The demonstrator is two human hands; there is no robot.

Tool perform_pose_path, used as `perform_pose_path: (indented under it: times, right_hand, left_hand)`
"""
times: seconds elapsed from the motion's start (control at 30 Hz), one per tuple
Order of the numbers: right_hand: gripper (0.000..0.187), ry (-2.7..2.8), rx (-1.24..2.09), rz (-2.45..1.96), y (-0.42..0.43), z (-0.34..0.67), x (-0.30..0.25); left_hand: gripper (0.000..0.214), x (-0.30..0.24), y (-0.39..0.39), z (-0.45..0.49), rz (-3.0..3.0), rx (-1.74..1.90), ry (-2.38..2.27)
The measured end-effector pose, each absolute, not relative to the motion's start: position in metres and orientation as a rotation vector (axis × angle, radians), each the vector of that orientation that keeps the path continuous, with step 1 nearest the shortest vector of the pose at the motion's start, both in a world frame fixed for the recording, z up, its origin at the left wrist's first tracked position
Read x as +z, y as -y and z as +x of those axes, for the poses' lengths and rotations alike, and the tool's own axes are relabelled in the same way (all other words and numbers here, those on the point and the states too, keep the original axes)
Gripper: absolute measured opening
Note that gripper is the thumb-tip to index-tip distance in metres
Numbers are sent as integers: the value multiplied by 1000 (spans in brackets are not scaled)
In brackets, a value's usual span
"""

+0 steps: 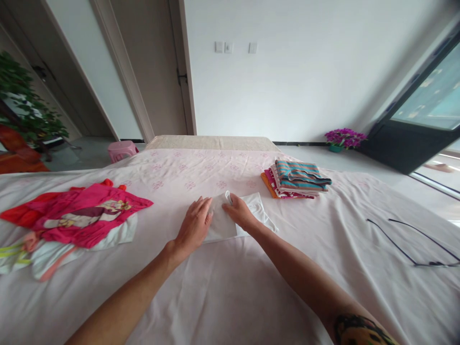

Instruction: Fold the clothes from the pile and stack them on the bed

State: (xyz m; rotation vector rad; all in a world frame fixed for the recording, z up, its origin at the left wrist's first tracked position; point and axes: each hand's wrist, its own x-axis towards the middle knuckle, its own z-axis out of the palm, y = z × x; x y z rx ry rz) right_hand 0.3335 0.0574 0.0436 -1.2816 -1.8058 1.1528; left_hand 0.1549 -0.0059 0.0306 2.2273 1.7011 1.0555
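Forearms (140, 287) nearest; left hand (195, 221) flattish, probably steadying white garment (223, 224); right hand (240, 211) pinches its fabric, probably controlling it; folded stack (298, 176) sits right, clear of both.

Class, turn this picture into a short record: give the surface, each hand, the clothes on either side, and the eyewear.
surface: pale pink sheet
left hand: on the left part of a white cloth
right hand: on the same cloth, further right
left clothes: loose heap, pink printed piece uppermost
right clothes: folded stack, striped cloth on top
eyewear: glasses, far right, arms unfolded
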Motion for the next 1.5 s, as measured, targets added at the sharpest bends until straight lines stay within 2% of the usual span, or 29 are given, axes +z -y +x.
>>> perform_pose_path:
  times: [0.2, 0.3, 0.4, 0.57, 0.7, 0.87, 1.0, 1.17, 1.5]
  right_hand:
    - [62, 2208, 508, -1583, -57, 342, 46]
    - [63, 2296, 190, -1570, -48, 342, 48]
    - [61, 2456, -1, -1291, -39, 342, 40]
    - [64, 2654, 81, -1243, -40, 353, 15]
    - [66, 2618, 129, -1350, -42, 368, 20]
    - [60, 2607, 96, -1363, -28, 380, 33]
    - [56, 2640, 113, -1390, -19, 380, 32]
    - [56, 2641, 86, -1396, -15, 372, 34]
    - [46, 2761, -186, -1097, 8, 314, 40]
  left_hand:
    - [66, -8, 8, 162, 2364, 633, -1918]
    - [65, -15, 9, 162, 2374, 588, -1979]
    - [64, -16, 9, 162, 2374, 605, -1989]
    - [61, -18, 2, 151, 2188, 826, -1936]
    - [67, -14, -1, 127, 1628, 1119, -1830]
    - [67, 12, 11, 107, 1044, 1062, -1523]
    - [58, 32, 16, 115, 943, 926, -1358]
    - [44, 34, 19, 121, 821, 1098, -1316]
    - [42, 76, 46, 81, 692, 1286, -1299]
